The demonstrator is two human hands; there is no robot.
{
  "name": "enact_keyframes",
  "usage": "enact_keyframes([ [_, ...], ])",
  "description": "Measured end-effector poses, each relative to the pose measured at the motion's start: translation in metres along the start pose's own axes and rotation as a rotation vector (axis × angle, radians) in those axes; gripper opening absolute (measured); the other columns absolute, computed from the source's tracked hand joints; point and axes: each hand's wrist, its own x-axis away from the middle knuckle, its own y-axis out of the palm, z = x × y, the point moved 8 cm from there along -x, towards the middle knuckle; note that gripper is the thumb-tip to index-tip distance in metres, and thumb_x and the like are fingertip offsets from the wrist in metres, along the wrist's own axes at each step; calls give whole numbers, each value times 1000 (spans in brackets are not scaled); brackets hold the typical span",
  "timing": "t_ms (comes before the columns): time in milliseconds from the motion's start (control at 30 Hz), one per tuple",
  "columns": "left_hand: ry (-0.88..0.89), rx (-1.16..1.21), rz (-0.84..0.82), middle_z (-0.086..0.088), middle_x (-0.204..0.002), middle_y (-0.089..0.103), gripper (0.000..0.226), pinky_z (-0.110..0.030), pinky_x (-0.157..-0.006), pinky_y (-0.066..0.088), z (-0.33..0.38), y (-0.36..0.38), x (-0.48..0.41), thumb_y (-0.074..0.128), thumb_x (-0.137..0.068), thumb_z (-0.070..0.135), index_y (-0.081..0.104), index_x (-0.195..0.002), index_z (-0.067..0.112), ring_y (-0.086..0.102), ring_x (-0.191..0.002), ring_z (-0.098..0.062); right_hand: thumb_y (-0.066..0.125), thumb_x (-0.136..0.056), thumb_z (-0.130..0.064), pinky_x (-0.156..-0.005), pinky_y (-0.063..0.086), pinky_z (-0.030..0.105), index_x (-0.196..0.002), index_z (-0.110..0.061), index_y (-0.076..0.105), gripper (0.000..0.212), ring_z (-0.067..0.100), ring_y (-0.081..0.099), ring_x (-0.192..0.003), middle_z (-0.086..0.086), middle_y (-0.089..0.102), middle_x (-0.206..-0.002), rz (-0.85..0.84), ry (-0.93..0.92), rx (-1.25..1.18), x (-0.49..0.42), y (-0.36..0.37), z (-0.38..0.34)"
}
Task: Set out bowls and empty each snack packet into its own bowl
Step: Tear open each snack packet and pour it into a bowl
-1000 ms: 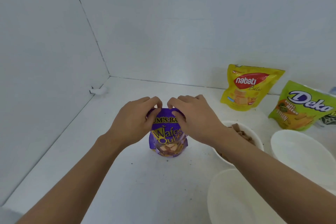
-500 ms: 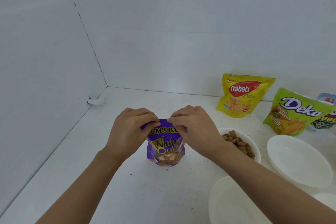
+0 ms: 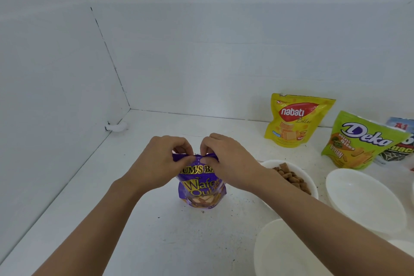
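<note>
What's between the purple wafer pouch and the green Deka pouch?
In the head view, the white bowl of brown snack pieces sits between the purple wafer pouch and the green Deka pouch, partly hidden by the right arm.

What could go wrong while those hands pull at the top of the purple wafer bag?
The left hand and right hand both pinch the top of the purple wafer packet, which stands on the table, not over a bowl. If it rips suddenly, wafers may scatter. The right forearm also passes close by the bowl of brown snacks, so a jerk might bump it.
</note>
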Motion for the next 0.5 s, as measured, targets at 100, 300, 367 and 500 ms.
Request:
enact_keyframes([
  [100, -15, 61, -8, 17, -73, 70, 14, -8, -65, 48, -1, -4, 1, 75, -87, 19, 71, -77, 28, 65, -81, 5, 59, -95, -20, -84, 45, 39, -99, -17, 60, 5, 18, 54, -91, -4, 54, -95, 6, -6, -13, -2, 0, 0],
  [300, -122, 274, -82, 3, -73, 77, 14, -27, -63, 55, -8, -7, 1, 70, -93, 25, 75, -81, 20, 73, -70, -15, 61, -93, -17, -77, 28, 33, -93, -22, 63, 5, 18, 49, -93, -5, 56, -98, 130, -144, 124, -4, -5, -3],
  [367, -173, 325, -82, 1, -76, 77, 10, -30, -67, 56, -12, -9, 0, 70, -93, 22, 74, -85, 18, 74, -75, -17, 64, -91, -17, -80, 27, 34, -90, -24, 65, 7, 17, 48, -95, -8, 57, -98, 199, -171, 164, -3, -9, -3],
  [500, -254, 409, -244, -1, -84, 78, 12, -38, -78, 60, -18, 4, 3, 70, -92, 29, 75, -94, 18, 74, -85, -23, 63, -91, -17, -78, 28, 33, -88, -24, 67, 9, 17, 50, -93, -10, 60, -95, 231, -222, 156, -2, -9, -2],
])
